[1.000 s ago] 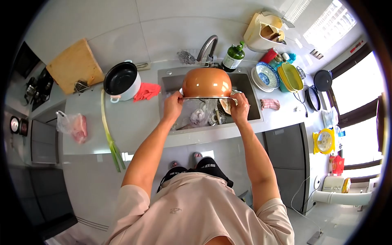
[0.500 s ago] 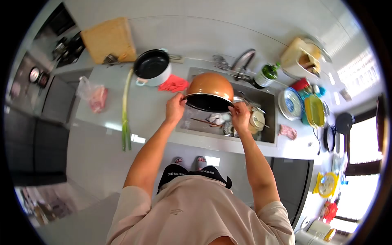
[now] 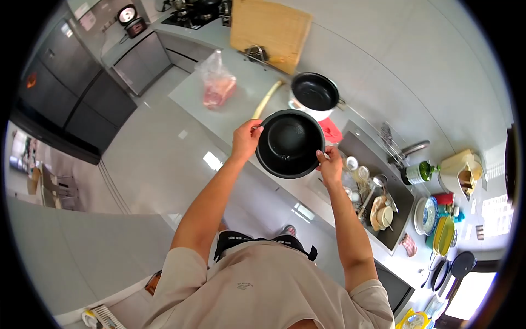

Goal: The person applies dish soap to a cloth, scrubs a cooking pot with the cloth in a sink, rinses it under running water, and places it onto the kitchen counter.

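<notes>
Between my two hands is a round pot [image 3: 290, 143] with a black inside, its opening facing up toward the camera. My left hand [image 3: 247, 140] is closed on its left rim, and my right hand [image 3: 330, 163] grips the rim at the lower right. The pot hangs over the counter's front edge, left of the sink [image 3: 402, 214]. Behind it stands a white pot with a black inside [image 3: 315, 92], with a red cloth [image 3: 331, 130] beside it. A green onion stalk [image 3: 267, 100] lies partly hidden behind the held pot.
Bagged meat [image 3: 219, 90] lies on the counter [image 3: 192, 93], near a wooden cutting board [image 3: 269, 33]. Dishes and ladles fill part of the sink. A green bottle [image 3: 421, 172], stacked bowls [image 3: 426, 215] and a knife holder [image 3: 463, 170] stand beyond it. Cabinets [image 3: 143, 63] are at the left.
The pot has come out from over the sink toward the left and turned from showing its orange outside to showing its black inside. The view has swung left. Both hands keep hold of the rim.
</notes>
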Demonstrator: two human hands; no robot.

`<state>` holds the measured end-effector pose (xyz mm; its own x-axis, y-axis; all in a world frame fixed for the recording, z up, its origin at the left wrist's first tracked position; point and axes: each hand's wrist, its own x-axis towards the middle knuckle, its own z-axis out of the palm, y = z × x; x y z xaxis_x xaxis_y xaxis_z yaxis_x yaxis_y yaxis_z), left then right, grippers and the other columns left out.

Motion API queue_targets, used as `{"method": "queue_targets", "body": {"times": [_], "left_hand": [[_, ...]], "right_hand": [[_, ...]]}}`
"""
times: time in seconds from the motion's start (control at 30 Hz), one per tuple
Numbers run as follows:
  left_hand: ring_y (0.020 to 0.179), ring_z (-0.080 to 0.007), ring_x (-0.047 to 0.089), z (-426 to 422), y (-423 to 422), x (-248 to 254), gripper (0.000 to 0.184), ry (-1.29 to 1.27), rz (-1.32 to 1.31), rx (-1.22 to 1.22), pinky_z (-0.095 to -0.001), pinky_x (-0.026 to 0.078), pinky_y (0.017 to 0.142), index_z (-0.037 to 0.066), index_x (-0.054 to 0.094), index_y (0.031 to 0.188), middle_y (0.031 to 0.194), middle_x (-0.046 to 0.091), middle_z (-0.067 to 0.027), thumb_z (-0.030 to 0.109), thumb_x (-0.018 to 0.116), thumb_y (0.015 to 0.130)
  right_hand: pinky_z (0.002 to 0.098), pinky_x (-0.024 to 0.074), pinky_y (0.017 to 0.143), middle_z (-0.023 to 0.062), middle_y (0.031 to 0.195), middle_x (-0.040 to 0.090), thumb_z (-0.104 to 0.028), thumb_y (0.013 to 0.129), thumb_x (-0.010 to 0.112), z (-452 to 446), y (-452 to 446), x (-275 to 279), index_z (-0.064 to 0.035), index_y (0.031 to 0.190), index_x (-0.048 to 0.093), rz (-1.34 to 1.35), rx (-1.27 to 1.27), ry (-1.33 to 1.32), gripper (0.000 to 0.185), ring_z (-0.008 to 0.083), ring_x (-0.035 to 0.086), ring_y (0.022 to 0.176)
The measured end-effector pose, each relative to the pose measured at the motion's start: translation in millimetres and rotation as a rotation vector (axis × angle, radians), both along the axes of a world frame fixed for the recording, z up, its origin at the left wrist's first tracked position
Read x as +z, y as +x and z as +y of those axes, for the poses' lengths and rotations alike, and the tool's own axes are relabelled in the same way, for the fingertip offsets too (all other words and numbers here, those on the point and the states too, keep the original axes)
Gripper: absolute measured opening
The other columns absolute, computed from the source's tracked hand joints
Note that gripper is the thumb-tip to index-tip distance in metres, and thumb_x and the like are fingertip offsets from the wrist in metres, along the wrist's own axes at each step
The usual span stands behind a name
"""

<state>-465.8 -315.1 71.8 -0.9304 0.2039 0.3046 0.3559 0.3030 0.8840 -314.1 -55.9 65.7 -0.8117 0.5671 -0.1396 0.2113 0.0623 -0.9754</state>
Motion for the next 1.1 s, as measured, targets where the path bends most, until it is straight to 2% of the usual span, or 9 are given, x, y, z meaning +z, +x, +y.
{"method": "queue_targets", "body": {"times": [0.2, 0.3, 0.5, 0.67, 0.77, 0.87, 0.93, 0.97, 1.1], "left_hand": [[0.079, -0.022, 0.072, -181, -70, -15, 0.023, -0.114, -0.163, 0.111, -0.0342, 0.056, 0.07, 0.002, 0.071, 0.107, 0.092, 0.076, -0.0137, 0.022, 0.074, 0.095], [0.079, -0.0196, 0.071, -260, -102, -13, 0.021, -0.054, -0.491, 0.063, -0.0337, 0.058, 0.065, 0.002, 0.068, 0.106, 0.096, 0.074, -0.0115, 0.02, 0.074, 0.096], [0.082, -0.018, 0.067, -348, -168, -12, 0.021, 0.11, -0.605, 0.19, -0.0351, 0.065, 0.059, 0.003, 0.059, 0.109, 0.104, 0.064, -0.0071, 0.012, 0.071, 0.096], [0.082, -0.0188, 0.065, -391, -240, -18, 0.016, 0.186, -0.66, 0.235, -0.0375, 0.066, 0.059, 0.004, 0.057, 0.102, 0.095, 0.057, -0.0058, 0.008, 0.07, 0.094], [0.078, -0.0183, 0.063, -404, -290, -22, 0.013, 0.188, -0.681, 0.259, -0.0393, 0.067, 0.061, 0.003, 0.056, 0.1, 0.093, 0.056, -0.0059, 0.004, 0.067, 0.093], [0.08, -0.0213, 0.067, -409, -346, -32, 0.011, 0.173, -0.739, 0.258, -0.0432, 0.068, 0.066, 0.004, 0.054, 0.098, 0.094, 0.057, -0.0072, 0.002, 0.064, 0.094], [0.071, -0.0167, 0.06, -408, -377, -39, 0.014, 0.236, -0.757, 0.282, -0.0428, 0.068, 0.063, 0.004, 0.05, 0.089, 0.082, 0.053, -0.0047, 0.0, 0.063, 0.09], [0.071, -0.0167, 0.06, -403, -397, -39, 0.014, 0.231, -0.754, 0.261, -0.0428, 0.068, 0.063, 0.004, 0.05, 0.089, 0.082, 0.053, -0.0047, 0.0, 0.063, 0.09], [0.066, -0.0153, 0.058, -387, -443, -39, 0.016, 0.197, -0.766, 0.219, -0.0422, 0.068, 0.061, 0.005, 0.049, 0.086, 0.08, 0.053, -0.0042, 0.001, 0.064, 0.089]], "right_hand": [[0.0309, 0.0601, 0.061, 0.0026, 0.094, 0.066, -0.013, 0.1, 0.069, -167, -103, -11, -0.006, 0.106, 0.059, -0.069, -0.004, -0.142, 0.014, 0.0113, 0.065, 0.078], [0.0329, 0.0605, 0.064, 0.0028, 0.092, 0.066, -0.013, 0.1, 0.069, -245, -151, -13, -0.0066, 0.107, 0.059, -0.078, 0.007, -0.232, 0.014, 0.0124, 0.065, 0.078], [0.0342, 0.0583, 0.064, 0.0004, 0.091, 0.064, -0.015, 0.098, 0.071, -358, -235, -5, -0.0072, 0.109, 0.059, -0.146, 0.002, -0.297, 0.018, 0.0119, 0.063, 0.081], [0.0345, 0.0602, 0.067, 0.0015, 0.095, 0.065, -0.015, 0.098, 0.071, -396, -322, -17, -0.0056, 0.108, 0.059, -0.174, 0.013, -0.229, 0.018, 0.012, 0.063, 0.083], [0.0328, 0.0615, 0.059, 0.0094, 0.109, 0.067, -0.017, 0.095, 0.075, -406, -380, -32, -0.0038, 0.119, 0.058, -0.137, 0.071, -0.263, 0.032, 0.0186, 0.069, 0.083], [0.0334, 0.0607, 0.058, 0.0114, 0.109, 0.068, -0.02, 0.094, 0.076, -421, -432, -18, -0.0073, 0.135, 0.046, -0.061, -0.182, -0.406, 0.052, 0.0198, 0.07, 0.08], [0.0348, 0.0604, 0.058, 0.0129, 0.1, 0.07, -0.023, 0.095, 0.075, -419, -454, 0, -0.0106, 0.149, 0.028, -0.132, -0.244, -0.379, 0.073, 0.0225, 0.072, 0.077], [0.0351, 0.0574, 0.057, 0.0122, 0.092, 0.07, -0.019, 0.095, 0.073, -421, -463, 16, -0.0075, 0.146, 0.043, -0.181, -0.261, -0.384, 0.06, 0.0226, 0.072, 0.074], [0.0331, 0.0491, 0.044, 0.0144, 0.087, 0.069, -0.007, 0.095, 0.062, -378, -519, -96, 0.0021, 0.137, 0.054, -0.112, -0.399, -0.084, 0.044, 0.0218, 0.071, 0.067]]}}
